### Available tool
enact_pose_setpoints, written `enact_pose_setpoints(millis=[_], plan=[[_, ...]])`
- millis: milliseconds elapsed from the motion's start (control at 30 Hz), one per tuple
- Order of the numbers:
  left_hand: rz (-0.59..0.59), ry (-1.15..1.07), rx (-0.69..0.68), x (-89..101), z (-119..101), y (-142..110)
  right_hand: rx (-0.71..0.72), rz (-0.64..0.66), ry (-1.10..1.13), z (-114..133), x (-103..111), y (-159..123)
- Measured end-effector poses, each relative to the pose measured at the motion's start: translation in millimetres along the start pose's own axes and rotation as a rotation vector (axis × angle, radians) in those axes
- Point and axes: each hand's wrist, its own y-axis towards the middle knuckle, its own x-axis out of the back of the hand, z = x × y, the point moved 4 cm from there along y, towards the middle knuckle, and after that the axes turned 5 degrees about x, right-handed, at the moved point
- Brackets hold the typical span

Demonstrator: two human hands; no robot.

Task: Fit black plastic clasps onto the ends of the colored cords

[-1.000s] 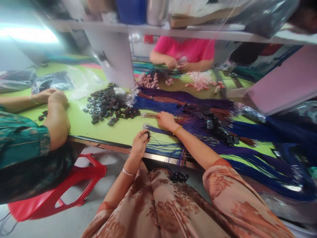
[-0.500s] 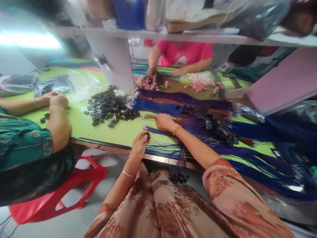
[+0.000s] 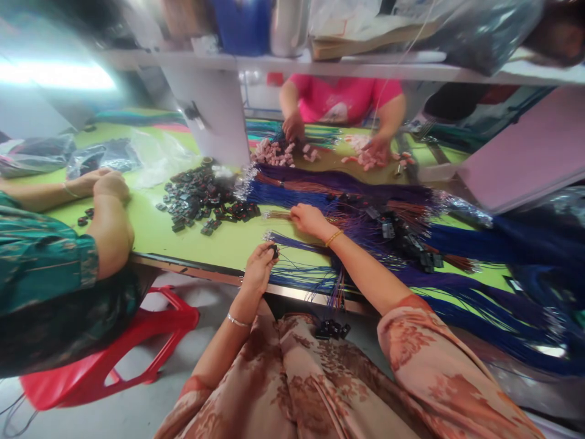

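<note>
My left hand (image 3: pixel 258 268) is closed at the table's front edge, pinching a small black connector housing (image 3: pixel 274 250) between thumb and fingers. A thin wire runs from the housing to the right. My right hand (image 3: pixel 311 221) is over a bundle of brown wires (image 3: pixel 280 214), fingers bent and pinched together; what lies between the fingertips is too small to make out. Just in front of it are blue wires (image 3: pixel 292 239) with bare metal ends. Several wired black connectors (image 3: pixel 332 329) hang below the table edge, above my lap.
A heap of black housings (image 3: pixel 196 195) covers the left middle of the green table (image 3: pixel 150 235). Blue and purple wire bundles (image 3: pixel 347 180) stretch rightward. A co-worker's hands (image 3: pixel 109 183) are at left, another's (image 3: pixel 294 127) beyond, by pink pieces (image 3: pixel 274 152). A shelf (image 3: pixel 283 63) crosses overhead.
My right hand has shifted slightly up and right over the brown wires. My left hand stays almost still with the housing. The far co-worker's hand has moved onto the right-hand pink pile.
</note>
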Motion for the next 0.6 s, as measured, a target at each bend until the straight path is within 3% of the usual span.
enact_pose_setpoints(millis=[167, 400, 600], plan=[[-0.007, 0.008, -0.01, -0.8, -0.8, -1.1, 0.017, -0.086, 0.266, 4.8, 3.7, 7.7], [-0.01, -0.003, -0.017, 0.1, 0.1, -1.0, 0.176, -0.213, 0.631, 51.9, 15.5, 23.4], [-0.003, -0.006, -0.014, -0.2, 0.4, -1.0, 0.175, -0.184, 0.786, 61.1, 20.8, -4.7]])
